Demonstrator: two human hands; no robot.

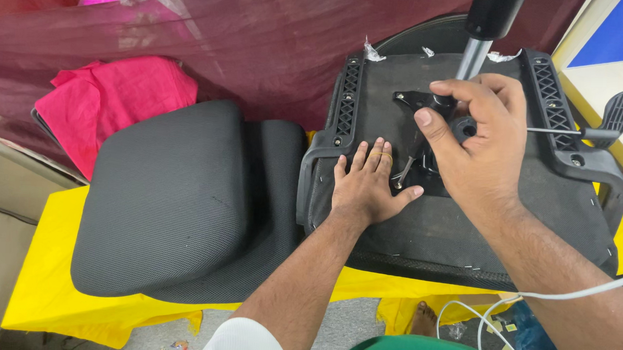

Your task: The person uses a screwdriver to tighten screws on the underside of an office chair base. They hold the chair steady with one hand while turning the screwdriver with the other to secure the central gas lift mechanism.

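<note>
An upturned office chair seat (463, 223) lies flat, its black fabric underside facing up, framed by black plastic armrest brackets. A black metal tilt mechanism (425, 141) sits at its centre, just beyond the left fingers (372, 156) pressed flat on the fabric. Under the curled right fingers (462, 97), a chrome gas cylinder (473, 56) rises from the mechanism.

bright even light, soft shadows, sharp focus, wide-angle bend at edges

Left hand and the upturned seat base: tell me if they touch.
Touching. The head view shows the left hand lying palm down, fingers spread flat on the seat base underside, no gap visible.
</note>
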